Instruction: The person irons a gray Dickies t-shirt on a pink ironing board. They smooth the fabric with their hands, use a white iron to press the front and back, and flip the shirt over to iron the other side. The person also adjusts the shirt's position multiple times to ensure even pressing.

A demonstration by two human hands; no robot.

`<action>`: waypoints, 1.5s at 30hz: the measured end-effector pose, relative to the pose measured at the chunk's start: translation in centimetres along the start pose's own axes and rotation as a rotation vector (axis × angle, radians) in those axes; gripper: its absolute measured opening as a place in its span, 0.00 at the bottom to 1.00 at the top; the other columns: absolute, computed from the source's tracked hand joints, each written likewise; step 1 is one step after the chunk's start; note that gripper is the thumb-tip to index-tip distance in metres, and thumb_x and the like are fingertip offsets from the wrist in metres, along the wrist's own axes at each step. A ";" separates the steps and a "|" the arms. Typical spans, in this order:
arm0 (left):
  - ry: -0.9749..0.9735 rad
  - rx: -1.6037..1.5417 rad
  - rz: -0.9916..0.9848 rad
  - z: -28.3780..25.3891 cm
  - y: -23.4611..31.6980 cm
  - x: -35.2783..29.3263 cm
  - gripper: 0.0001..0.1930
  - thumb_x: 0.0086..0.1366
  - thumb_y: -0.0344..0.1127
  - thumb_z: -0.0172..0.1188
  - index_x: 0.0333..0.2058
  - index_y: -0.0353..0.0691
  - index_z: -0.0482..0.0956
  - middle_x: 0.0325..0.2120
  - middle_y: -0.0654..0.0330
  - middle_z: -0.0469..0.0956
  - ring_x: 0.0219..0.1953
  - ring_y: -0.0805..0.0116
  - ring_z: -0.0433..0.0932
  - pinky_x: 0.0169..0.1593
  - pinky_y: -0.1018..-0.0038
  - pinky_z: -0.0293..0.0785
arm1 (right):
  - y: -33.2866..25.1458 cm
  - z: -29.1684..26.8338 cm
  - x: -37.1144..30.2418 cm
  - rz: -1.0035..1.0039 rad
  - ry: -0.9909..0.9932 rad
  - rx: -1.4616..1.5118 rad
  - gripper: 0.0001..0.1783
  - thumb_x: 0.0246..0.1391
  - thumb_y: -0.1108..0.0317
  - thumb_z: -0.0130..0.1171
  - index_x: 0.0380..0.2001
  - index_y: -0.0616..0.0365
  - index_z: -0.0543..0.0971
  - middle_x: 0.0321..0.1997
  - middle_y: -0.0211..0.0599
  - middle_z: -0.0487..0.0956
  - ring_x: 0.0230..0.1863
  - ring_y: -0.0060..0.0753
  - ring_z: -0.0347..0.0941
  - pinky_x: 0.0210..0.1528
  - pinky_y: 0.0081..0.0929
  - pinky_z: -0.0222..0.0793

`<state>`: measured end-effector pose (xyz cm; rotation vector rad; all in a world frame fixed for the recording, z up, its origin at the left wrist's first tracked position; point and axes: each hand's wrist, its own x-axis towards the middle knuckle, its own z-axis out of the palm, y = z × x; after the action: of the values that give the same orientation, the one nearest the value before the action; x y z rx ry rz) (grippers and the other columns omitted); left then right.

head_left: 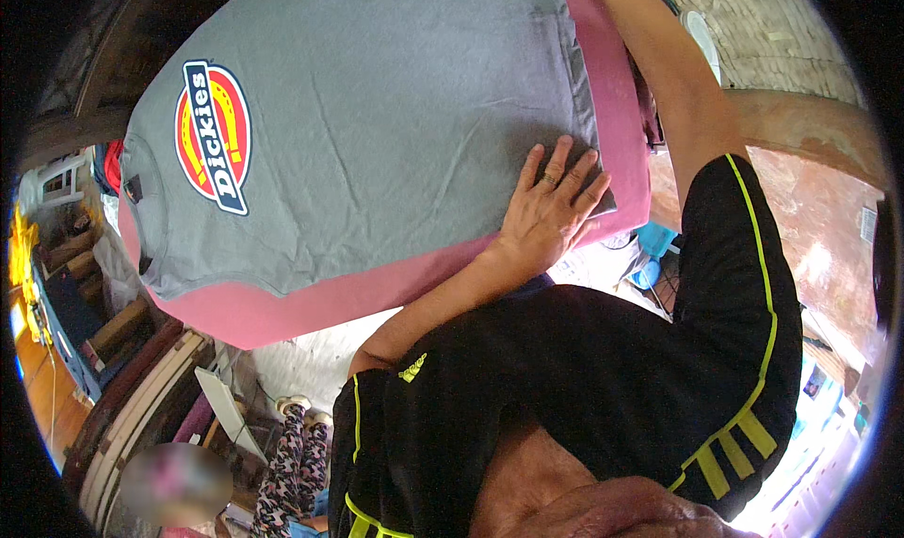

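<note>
The grey T-shirt (377, 143) lies spread out, front up, on the pink tabletop (264, 317), which shows beyond its hem (582, 86) and along the side nearest me. Its collar (143, 199) is at the left end of the shirt and the hem at the right, so the round red and yellow emblem (213, 138) on its chest lies sideways to me and in full view. My left hand (546, 204) rests palm down on the shirt near the hem corner, fingers a little spread and pinching nothing, presumably to keep that part flat, since shallow creases run through the cloth beside it. My right forearm (678, 67) reaches past the hem end of the shirt, but the right hand is out of view, so I can't tell what it holds; my hands seem well apart. Below the shirt's collar end, another person's patterned trousers (292, 463) show, well apart from it.
</note>
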<state>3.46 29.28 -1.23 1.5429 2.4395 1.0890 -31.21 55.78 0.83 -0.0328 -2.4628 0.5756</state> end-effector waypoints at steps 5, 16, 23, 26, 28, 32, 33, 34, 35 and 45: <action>0.012 0.129 -0.215 -4.8 -3.7 -3.9 0.35 0.60 0.51 0.62 0.62 0.41 0.67 0.66 0.55 0.60 0.69 0.43 0.52 0.67 0.42 0.46 | -14.0 -6.1 -13.2 -0.384 -0.088 0.116 0.29 0.55 0.67 0.57 0.60 0.62 0.66 0.59 0.52 0.70 0.61 0.55 0.66 0.63 0.46 0.61; 0.191 0.374 -0.587 -6.3 -2.2 -10.8 0.41 0.59 0.61 0.58 0.64 0.39 0.64 0.70 0.46 0.50 0.72 0.40 0.43 0.68 0.40 0.40 | -12.0 -10.5 -28.2 -0.167 -0.305 -0.415 0.39 0.62 0.43 0.50 0.68 0.59 0.59 0.73 0.46 0.57 0.73 0.53 0.51 0.70 0.50 0.50; 0.167 0.432 -0.746 -11.8 -4.2 -21.1 0.41 0.62 0.63 0.54 0.66 0.42 0.61 0.71 0.47 0.47 0.73 0.43 0.40 0.70 0.44 0.29 | -12.1 -10.3 -27.1 -0.163 -0.323 -0.419 0.38 0.64 0.46 0.48 0.68 0.59 0.58 0.74 0.43 0.56 0.74 0.50 0.49 0.71 0.48 0.47; 0.278 0.485 -0.809 -14.0 -4.4 -24.1 0.36 0.63 0.57 0.58 0.63 0.42 0.65 0.67 0.47 0.55 0.70 0.43 0.48 0.67 0.46 0.38 | -11.6 -10.3 -27.4 -0.148 -0.318 -0.388 0.36 0.66 0.46 0.45 0.69 0.55 0.58 0.75 0.40 0.54 0.74 0.50 0.48 0.71 0.51 0.45; 0.527 0.404 -0.922 -15.0 -4.6 -25.8 0.32 0.63 0.52 0.60 0.61 0.43 0.66 0.63 0.48 0.61 0.66 0.44 0.55 0.65 0.47 0.45 | -11.9 -10.2 -27.3 -0.141 -0.317 -0.406 0.35 0.66 0.47 0.45 0.69 0.56 0.59 0.74 0.41 0.56 0.74 0.51 0.49 0.71 0.51 0.46; 0.652 0.340 -1.030 -16.1 -5.1 -25.7 0.22 0.53 0.52 0.70 0.40 0.42 0.79 0.46 0.57 0.69 0.52 0.54 0.63 0.55 0.54 0.50 | -10.9 -10.3 -27.0 -0.203 -0.302 -0.418 0.35 0.65 0.50 0.48 0.67 0.60 0.60 0.72 0.46 0.58 0.73 0.52 0.52 0.71 0.47 0.49; 0.782 0.300 -0.998 -15.6 -5.5 -25.2 0.19 0.52 0.52 0.71 0.31 0.43 0.80 0.43 0.59 0.70 0.51 0.55 0.63 0.54 0.56 0.49 | -11.1 -10.8 -26.9 -0.218 -0.304 -0.430 0.35 0.65 0.50 0.48 0.67 0.61 0.61 0.72 0.47 0.59 0.72 0.52 0.53 0.71 0.46 0.50; 0.806 0.340 -1.007 -15.6 -5.9 -25.1 0.19 0.52 0.51 0.71 0.32 0.43 0.80 0.43 0.59 0.70 0.51 0.56 0.62 0.54 0.55 0.49 | -11.4 -10.6 -26.7 -0.225 -0.309 -0.422 0.35 0.64 0.51 0.49 0.66 0.62 0.61 0.71 0.49 0.60 0.71 0.52 0.54 0.71 0.44 0.51; 0.822 0.361 -1.013 -15.1 -6.2 -24.9 0.19 0.52 0.51 0.71 0.32 0.43 0.80 0.43 0.59 0.70 0.52 0.56 0.62 0.54 0.55 0.49 | -12.3 -10.8 -26.4 -0.223 -0.322 -0.430 0.35 0.64 0.51 0.50 0.66 0.64 0.61 0.70 0.50 0.61 0.71 0.52 0.55 0.70 0.43 0.51; 0.706 0.246 -0.894 -16.0 -7.3 -26.7 0.13 0.60 0.46 0.66 0.31 0.41 0.84 0.43 0.60 0.70 0.54 0.59 0.61 0.55 0.53 0.46 | -13.0 -9.8 -26.0 -0.150 -0.299 -0.413 0.36 0.63 0.46 0.51 0.66 0.57 0.62 0.72 0.44 0.60 0.72 0.49 0.54 0.69 0.47 0.52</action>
<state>4.76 -2.72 -1.76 -0.1061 3.2067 1.2444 -3.04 43.89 -1.15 0.0782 -2.8047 -0.0019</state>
